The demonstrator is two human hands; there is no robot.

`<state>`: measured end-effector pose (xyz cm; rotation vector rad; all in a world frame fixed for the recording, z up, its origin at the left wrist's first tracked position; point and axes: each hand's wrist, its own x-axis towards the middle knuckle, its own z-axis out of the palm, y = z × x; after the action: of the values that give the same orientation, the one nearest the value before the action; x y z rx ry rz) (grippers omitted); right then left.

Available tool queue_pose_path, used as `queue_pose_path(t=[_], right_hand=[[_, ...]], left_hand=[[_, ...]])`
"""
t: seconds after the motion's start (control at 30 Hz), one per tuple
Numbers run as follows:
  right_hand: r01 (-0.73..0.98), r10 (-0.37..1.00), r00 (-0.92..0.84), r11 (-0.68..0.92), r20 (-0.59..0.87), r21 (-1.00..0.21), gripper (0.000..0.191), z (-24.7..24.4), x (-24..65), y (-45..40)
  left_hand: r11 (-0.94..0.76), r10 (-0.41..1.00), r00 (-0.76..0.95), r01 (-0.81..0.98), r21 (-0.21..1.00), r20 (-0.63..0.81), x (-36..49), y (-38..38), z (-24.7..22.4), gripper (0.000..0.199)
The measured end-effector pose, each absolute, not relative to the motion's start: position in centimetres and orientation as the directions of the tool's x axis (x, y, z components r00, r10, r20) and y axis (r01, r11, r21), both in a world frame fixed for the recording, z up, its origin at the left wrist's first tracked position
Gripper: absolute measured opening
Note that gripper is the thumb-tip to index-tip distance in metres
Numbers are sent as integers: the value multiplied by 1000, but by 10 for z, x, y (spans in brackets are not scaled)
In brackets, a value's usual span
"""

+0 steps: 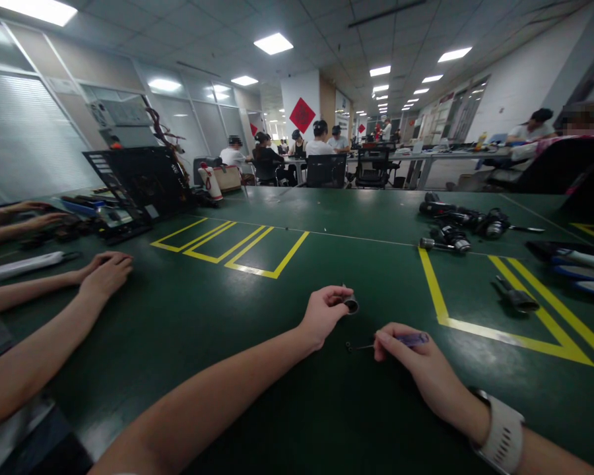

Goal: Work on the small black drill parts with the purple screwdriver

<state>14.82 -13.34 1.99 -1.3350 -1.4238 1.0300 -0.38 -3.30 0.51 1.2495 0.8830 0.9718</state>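
Note:
My left hand (327, 313) pinches a small grey metal cylinder (351, 304), its hollow round end facing me, just above the green table. In my right hand (410, 356) is a screwdriver (413, 340) with a translucent purple handle, its thin shaft pointing left. By the screwdriver's tip are small dark ring-like pieces (348, 347); whether they touch it I cannot tell. A similar cup-shaped metal part with a stem (522, 300) lies to the right, on the yellow tape.
Several black and silver mechanical parts (450, 237) lie at the back right. Blue-edged objects (587, 274) lie far right. Yellow tape outlines (252, 269) mark the green table (202, 330). Other people's hands (106, 274) rest at the left, near a black frame (143, 181).

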Motion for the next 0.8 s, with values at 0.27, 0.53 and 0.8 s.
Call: queue_pose_path(t=[0.27,0.53,0.8], right_hand=[[406,997,-32,78,71,-911,35,25,148,-136],[407,951,-3,285,310,-868,29,20,147,-142],[461,934,1,316,356,-829,19,14,148,-135]], left_hand=[[72,928,372,-121,990,-22,-7,-31,2,31],[71,927,374,-159,985,-7,-7,-28,-4,33],[59,931,365,-181,982,12,-4,-31,0,34]])
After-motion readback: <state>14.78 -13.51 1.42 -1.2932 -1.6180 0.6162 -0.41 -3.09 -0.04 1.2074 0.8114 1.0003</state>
